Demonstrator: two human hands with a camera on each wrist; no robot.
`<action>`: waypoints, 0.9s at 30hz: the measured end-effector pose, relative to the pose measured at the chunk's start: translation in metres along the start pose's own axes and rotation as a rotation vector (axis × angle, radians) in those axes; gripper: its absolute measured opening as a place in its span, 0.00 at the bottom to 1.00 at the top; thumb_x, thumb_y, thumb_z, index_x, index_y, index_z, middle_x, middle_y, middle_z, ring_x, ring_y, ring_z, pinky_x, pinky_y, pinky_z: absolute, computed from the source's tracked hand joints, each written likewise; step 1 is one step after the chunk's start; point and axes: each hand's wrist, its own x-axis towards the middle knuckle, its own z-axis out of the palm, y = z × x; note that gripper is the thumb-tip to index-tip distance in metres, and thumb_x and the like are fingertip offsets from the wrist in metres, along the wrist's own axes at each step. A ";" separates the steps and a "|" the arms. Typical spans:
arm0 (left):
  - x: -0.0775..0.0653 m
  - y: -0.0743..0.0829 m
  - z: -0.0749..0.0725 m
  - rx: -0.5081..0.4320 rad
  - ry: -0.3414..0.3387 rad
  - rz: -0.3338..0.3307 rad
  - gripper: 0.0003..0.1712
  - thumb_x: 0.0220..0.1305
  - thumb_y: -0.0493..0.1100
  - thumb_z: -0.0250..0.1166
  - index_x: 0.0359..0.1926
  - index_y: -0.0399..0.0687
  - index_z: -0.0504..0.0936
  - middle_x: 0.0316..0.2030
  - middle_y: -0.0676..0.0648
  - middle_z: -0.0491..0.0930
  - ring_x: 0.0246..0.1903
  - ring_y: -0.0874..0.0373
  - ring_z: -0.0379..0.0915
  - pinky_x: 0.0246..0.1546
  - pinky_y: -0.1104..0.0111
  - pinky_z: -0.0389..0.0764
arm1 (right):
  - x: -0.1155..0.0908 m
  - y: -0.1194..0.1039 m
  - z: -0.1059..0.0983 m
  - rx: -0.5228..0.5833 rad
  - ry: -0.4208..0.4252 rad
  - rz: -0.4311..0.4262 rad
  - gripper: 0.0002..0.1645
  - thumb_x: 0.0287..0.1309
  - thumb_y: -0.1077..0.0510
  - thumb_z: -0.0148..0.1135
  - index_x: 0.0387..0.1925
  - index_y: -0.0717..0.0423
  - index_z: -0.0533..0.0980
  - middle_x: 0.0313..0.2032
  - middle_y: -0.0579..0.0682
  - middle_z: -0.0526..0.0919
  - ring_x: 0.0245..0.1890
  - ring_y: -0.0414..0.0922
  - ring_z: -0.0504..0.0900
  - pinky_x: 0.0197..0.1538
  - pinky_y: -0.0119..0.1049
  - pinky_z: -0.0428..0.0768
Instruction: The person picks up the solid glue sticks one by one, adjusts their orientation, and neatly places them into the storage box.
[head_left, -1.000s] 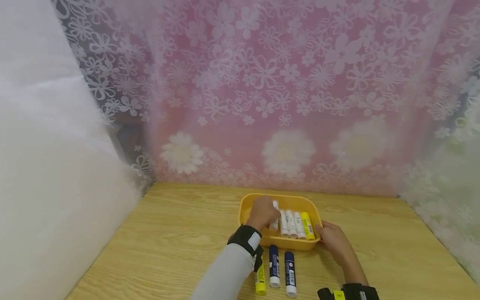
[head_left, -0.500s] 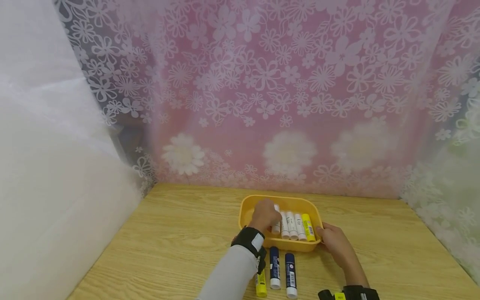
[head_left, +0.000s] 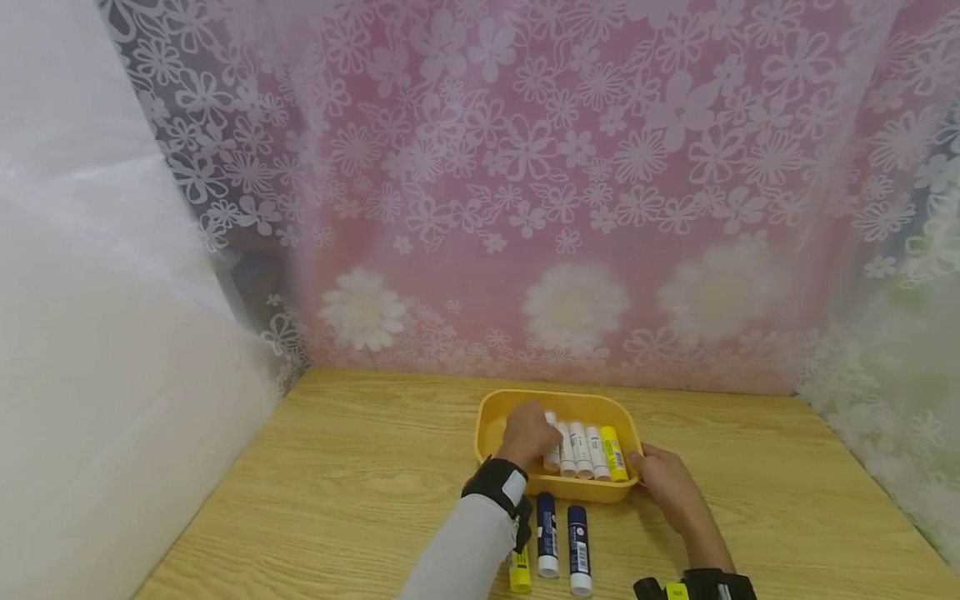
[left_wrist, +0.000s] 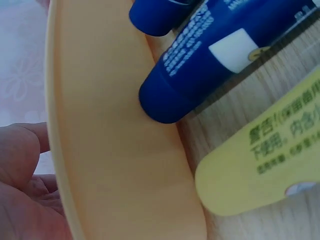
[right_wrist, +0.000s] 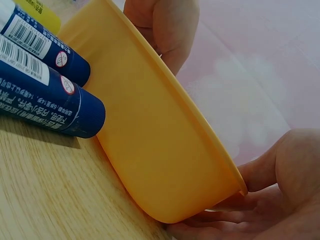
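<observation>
A yellow plastic tray stands on the table, with several white glue sticks and a yellow glue stick side by side in its right half. My left hand reaches over the near rim with fingers curled at the leftmost white glue stick; its fingertips are partly hidden. At the tray's right end, my right hand grips the rim, thumb on top and fingers beneath, as the right wrist view shows.
Before the tray lie two dark blue glue sticks and another yellow glue stick, partly under my left wrist. Behind the wooden table hangs a pink floral curtain, with a white sheet at the left.
The leftmost white glue stick has come down slightly within the tray, beside the others, with my left hand at it. My right hand keeps its hold on the rim.
</observation>
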 end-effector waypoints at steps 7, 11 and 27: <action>-0.003 0.000 0.000 0.008 -0.012 -0.012 0.10 0.55 0.37 0.72 0.21 0.37 0.81 0.15 0.49 0.67 0.17 0.56 0.66 0.15 0.71 0.64 | -0.001 -0.001 0.002 0.007 0.012 -0.016 0.35 0.76 0.56 0.37 0.74 0.76 0.53 0.71 0.75 0.61 0.70 0.67 0.66 0.69 0.61 0.68; -0.003 0.000 0.000 0.018 -0.004 -0.003 0.09 0.55 0.37 0.72 0.23 0.36 0.83 0.16 0.49 0.69 0.18 0.56 0.67 0.16 0.71 0.65 | -0.001 0.000 0.002 0.006 0.017 -0.027 0.34 0.76 0.56 0.36 0.74 0.76 0.53 0.70 0.74 0.63 0.69 0.67 0.67 0.69 0.61 0.69; -0.009 0.002 0.001 0.000 -0.022 -0.023 0.08 0.56 0.37 0.74 0.30 0.33 0.85 0.19 0.47 0.74 0.20 0.55 0.71 0.19 0.71 0.72 | -0.002 0.002 0.001 -0.008 0.024 -0.014 0.34 0.77 0.55 0.37 0.73 0.76 0.55 0.68 0.73 0.67 0.66 0.63 0.71 0.68 0.60 0.71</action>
